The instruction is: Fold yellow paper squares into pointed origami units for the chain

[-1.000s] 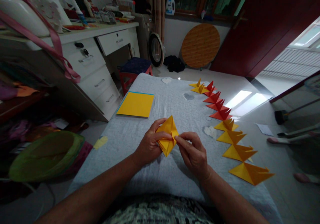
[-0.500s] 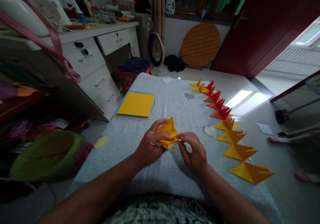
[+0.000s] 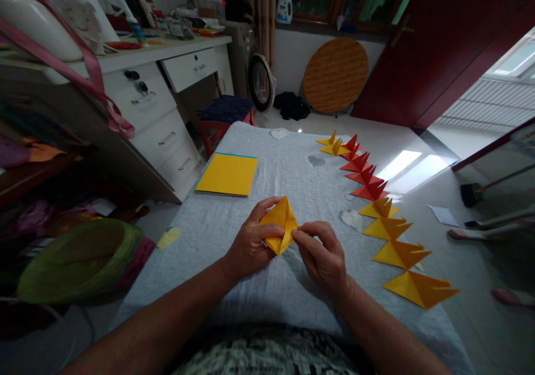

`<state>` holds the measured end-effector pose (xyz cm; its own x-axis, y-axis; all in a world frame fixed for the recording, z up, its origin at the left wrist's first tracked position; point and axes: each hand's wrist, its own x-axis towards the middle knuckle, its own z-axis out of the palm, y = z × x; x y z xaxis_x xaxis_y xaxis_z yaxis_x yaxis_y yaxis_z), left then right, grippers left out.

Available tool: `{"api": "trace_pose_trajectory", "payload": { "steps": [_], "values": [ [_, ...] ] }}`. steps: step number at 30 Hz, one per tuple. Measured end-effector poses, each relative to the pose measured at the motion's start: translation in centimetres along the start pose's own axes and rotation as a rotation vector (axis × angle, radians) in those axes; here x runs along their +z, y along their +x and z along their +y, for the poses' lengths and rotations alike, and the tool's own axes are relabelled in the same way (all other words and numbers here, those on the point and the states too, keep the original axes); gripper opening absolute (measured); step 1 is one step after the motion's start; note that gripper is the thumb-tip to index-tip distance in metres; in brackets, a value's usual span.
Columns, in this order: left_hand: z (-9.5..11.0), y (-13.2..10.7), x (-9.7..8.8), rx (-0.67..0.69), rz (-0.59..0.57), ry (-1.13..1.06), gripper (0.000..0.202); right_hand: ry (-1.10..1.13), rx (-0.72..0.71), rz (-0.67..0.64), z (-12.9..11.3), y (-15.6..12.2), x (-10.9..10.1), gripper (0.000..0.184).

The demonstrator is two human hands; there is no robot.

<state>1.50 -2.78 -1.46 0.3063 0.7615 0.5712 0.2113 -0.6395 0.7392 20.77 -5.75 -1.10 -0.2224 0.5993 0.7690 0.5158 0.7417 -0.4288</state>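
A yellow folded origami paper (image 3: 285,217), roughly diamond-shaped with a crease down its front, is held just above the cloth. My left hand (image 3: 253,235) grips its left side, the thumb lying across the front and the fingers behind. At the right corner, my right hand (image 3: 324,255) pinches the edge between thumb and forefinger. Beyond the left hand lies a stack of square yellow paper (image 3: 229,174) with a blue edge showing. To the right runs a row of finished folded pieces, several yellow ones (image 3: 418,289) nearest and several red ones (image 3: 370,184) farther off.
A pale cloth with heart shapes (image 3: 217,230) covers the table. A green bin (image 3: 79,261) stands on the floor at the left, below a white desk (image 3: 167,135). Behind the table are a stool (image 3: 228,110) and an open washing machine door (image 3: 261,82).
The folded paper's front has flattened into a neater diamond, with its lower flap brought down. My right fingers have shifted slightly along its right corner.
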Motion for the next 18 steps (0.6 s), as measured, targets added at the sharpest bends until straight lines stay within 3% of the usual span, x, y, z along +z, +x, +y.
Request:
{"api": "trace_pose_trajectory", "payload": {
  "steps": [11, 18],
  "values": [
    [0.0, -0.3, -0.1, 0.032, 0.014, 0.074, 0.014, 0.003, -0.019, -0.013, 0.0, 0.3, -0.1, 0.043],
    [-0.5, -0.7, 0.2, 0.054, 0.001, 0.002, 0.006, 0.019, 0.047, -0.02, 0.0, 0.1, 0.0, 0.035]
  ]
}}
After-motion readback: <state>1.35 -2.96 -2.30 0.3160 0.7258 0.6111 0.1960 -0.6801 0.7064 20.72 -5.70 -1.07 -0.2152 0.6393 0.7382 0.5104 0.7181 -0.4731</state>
